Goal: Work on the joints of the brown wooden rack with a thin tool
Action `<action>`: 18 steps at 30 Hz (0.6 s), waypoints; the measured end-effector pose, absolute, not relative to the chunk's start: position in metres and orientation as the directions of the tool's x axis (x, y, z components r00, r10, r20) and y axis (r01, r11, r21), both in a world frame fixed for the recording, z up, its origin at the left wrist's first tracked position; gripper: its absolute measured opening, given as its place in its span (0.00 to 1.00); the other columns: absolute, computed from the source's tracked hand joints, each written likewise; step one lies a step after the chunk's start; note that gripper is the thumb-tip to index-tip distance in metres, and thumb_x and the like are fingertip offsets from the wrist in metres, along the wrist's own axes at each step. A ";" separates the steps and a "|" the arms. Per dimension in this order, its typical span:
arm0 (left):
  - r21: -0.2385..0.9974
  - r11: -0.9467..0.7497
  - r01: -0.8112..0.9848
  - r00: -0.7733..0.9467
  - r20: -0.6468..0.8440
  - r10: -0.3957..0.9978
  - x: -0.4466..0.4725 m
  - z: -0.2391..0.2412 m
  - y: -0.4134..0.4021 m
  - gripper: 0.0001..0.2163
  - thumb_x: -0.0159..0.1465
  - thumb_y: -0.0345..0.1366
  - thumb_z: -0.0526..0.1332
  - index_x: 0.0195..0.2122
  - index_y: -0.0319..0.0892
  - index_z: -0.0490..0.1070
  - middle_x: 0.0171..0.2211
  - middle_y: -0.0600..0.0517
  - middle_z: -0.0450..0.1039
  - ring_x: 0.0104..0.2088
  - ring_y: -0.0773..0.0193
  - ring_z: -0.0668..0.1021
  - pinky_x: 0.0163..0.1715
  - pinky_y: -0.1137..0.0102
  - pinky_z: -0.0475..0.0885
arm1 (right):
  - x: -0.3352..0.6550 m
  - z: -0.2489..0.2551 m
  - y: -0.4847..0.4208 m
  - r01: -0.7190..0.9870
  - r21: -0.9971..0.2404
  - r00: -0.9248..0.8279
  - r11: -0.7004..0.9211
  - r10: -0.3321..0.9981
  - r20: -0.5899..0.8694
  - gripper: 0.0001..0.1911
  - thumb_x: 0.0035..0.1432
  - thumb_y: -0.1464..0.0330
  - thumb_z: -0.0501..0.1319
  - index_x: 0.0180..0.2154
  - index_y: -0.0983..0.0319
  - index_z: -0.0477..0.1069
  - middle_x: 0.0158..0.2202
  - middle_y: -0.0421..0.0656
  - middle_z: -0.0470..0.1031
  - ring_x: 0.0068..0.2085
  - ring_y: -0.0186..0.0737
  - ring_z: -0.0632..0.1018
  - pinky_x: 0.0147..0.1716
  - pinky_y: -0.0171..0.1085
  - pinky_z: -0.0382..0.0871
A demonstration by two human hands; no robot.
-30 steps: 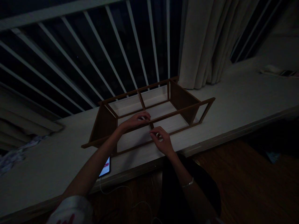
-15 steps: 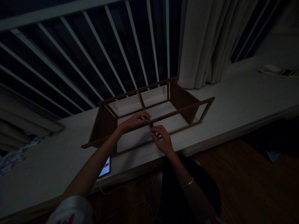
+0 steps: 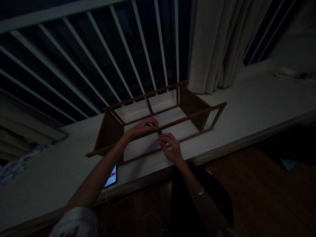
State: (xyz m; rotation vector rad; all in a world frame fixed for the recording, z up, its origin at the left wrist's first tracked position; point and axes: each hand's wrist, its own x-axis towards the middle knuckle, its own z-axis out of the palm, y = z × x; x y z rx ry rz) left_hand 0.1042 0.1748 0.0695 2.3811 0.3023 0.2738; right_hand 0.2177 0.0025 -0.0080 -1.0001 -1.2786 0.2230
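Note:
A brown wooden rack frame [image 3: 192,103] lies on its side on a pale window ledge [image 3: 247,105] in dim light. My left hand [image 3: 143,126] curls over the frame's near top rail, close to the middle upright. My right hand [image 3: 171,148] sits just below and to the right, its fingers pinched together at the foot of that same upright. What the right fingers pinch is too dark and small to make out.
White window bars [image 3: 111,56] rise behind the frame, and a cream curtain [image 3: 212,46] hangs at its right end. A lit phone [image 3: 111,177] with a cable lies at the ledge's near edge under my left forearm. Crumpled cloth [image 3: 17,163] lies far left; small items [image 3: 293,74] far right.
My right hand has crept slightly up and left toward the middle upright. The left hand and the frame have stayed put.

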 end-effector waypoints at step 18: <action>0.689 -0.707 0.160 0.949 0.091 0.302 0.104 0.071 0.173 0.11 0.59 0.42 0.57 0.37 0.41 0.70 0.41 0.48 0.67 0.43 0.64 0.70 0.44 0.67 0.66 | 0.219 -0.013 0.002 0.394 -0.712 0.290 0.581 0.657 0.696 0.14 0.59 0.73 0.54 0.44 0.54 0.71 0.39 0.44 0.71 0.42 0.37 0.73 0.40 0.38 0.71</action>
